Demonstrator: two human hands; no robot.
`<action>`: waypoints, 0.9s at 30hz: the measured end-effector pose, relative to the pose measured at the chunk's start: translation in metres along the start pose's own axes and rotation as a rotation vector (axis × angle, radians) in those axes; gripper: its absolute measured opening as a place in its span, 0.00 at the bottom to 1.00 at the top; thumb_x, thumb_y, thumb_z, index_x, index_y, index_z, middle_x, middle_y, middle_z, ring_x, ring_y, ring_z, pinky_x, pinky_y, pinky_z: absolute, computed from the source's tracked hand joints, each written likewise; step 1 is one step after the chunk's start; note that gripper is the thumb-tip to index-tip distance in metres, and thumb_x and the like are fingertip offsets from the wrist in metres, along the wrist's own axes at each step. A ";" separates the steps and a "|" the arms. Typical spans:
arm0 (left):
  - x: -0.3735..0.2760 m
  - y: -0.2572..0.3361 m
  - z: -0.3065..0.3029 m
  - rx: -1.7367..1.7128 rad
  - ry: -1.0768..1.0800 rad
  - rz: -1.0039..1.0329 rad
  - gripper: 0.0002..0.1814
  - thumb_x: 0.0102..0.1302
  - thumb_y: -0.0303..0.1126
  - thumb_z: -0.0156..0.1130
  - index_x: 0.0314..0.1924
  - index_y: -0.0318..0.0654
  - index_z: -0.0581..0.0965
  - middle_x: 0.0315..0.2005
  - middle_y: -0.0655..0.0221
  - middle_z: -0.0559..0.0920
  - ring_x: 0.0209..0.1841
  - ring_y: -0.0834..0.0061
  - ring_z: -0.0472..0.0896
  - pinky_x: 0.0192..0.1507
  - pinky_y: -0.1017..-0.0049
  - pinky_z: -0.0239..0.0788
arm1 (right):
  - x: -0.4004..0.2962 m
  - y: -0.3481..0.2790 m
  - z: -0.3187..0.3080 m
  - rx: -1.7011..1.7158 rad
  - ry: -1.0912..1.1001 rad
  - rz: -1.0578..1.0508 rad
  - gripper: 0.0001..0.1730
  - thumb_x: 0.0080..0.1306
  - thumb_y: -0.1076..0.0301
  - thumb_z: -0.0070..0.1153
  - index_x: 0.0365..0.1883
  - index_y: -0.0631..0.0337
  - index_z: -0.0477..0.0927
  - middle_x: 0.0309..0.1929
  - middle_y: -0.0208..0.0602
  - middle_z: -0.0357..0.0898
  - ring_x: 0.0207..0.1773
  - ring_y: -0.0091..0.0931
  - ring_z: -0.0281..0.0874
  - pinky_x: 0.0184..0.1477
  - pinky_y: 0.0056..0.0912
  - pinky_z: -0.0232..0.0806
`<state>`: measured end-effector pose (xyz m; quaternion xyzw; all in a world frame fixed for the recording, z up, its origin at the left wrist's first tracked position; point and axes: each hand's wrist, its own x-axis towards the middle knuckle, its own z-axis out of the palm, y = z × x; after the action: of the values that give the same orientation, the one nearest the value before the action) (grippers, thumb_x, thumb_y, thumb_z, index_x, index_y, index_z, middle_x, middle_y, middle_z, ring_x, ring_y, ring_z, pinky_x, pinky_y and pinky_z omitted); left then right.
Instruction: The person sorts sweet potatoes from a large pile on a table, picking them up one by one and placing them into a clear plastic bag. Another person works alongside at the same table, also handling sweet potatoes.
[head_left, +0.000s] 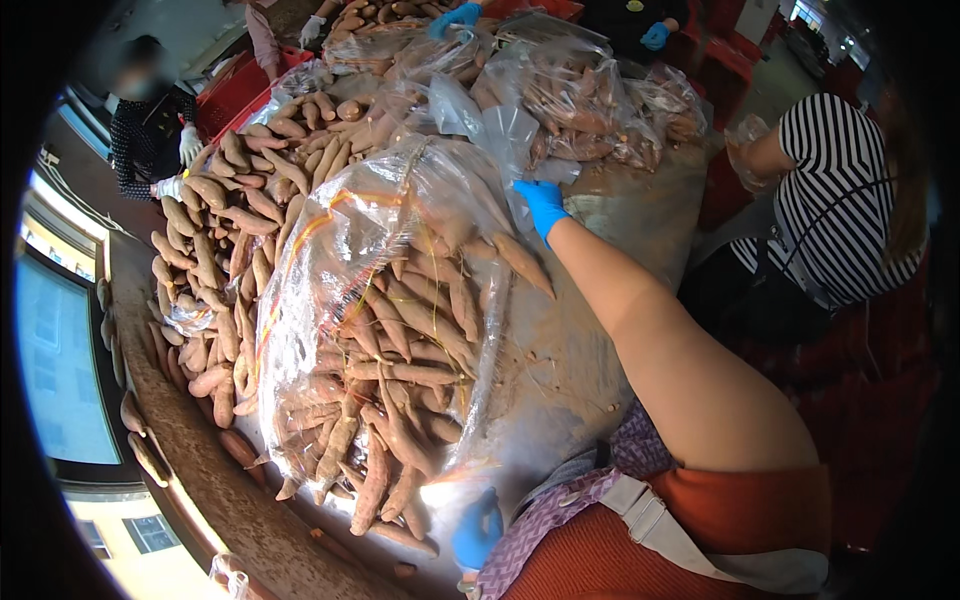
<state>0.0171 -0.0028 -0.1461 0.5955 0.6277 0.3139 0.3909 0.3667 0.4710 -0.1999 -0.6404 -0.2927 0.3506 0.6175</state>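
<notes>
My right hand (544, 206), in a blue glove, reaches far across the metal table (555, 375). Its fingers are pinched on the edge of a clear plastic sheet or bag (510, 135). Close to my apron, my left hand (478, 531), also blue-gloved, is near the table's front edge; whether its fingers hold anything is not clear. Between my hands lies a large transparent plastic bag (300, 300) with coloured stripes, draped over many sweet potatoes (420, 322). Several of them stick out at its near end (371, 480). One sweet potato (523, 264) lies by the bag's right side.
Loose sweet potatoes (225, 187) are heaped to the left, beside a window ledge (180, 465). Filled clear bags (570, 97) stand at the back right. A person with white gloves (190, 145) works at far left; another in a striped shirt (840, 202) sits at right. Red crates (244, 94) stand behind.
</notes>
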 end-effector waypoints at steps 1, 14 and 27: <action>0.001 0.000 0.000 -0.010 -0.002 -0.014 0.11 0.58 0.24 0.61 0.42 0.39 0.81 0.38 0.65 0.84 0.38 0.69 0.83 0.43 0.73 0.74 | 0.005 0.005 0.002 -0.007 -0.003 -0.008 0.16 0.53 0.57 0.63 0.26 0.64 0.81 0.22 0.32 0.76 0.22 0.24 0.67 0.29 0.35 0.63; 0.002 0.001 0.001 -0.120 -0.076 -0.120 0.15 0.62 0.23 0.58 0.49 0.36 0.78 0.40 0.63 0.83 0.43 0.74 0.81 0.49 0.75 0.70 | -0.007 -0.053 0.004 -0.668 0.097 -0.341 0.12 0.55 0.62 0.54 0.25 0.63 0.74 0.27 0.54 0.75 0.29 0.45 0.72 0.33 0.45 0.64; -0.009 -0.003 -0.013 -0.072 -0.069 0.052 0.17 0.62 0.23 0.57 0.52 0.36 0.76 0.40 0.62 0.83 0.43 0.75 0.81 0.49 0.76 0.70 | -0.088 -0.217 0.012 -0.509 -0.130 -0.731 0.11 0.57 0.64 0.54 0.25 0.63 0.73 0.27 0.51 0.75 0.28 0.44 0.72 0.31 0.40 0.65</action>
<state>0.0041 -0.0114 -0.1411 0.6077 0.5864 0.3257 0.4251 0.3177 0.4212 0.0241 -0.6030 -0.6148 0.0660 0.5040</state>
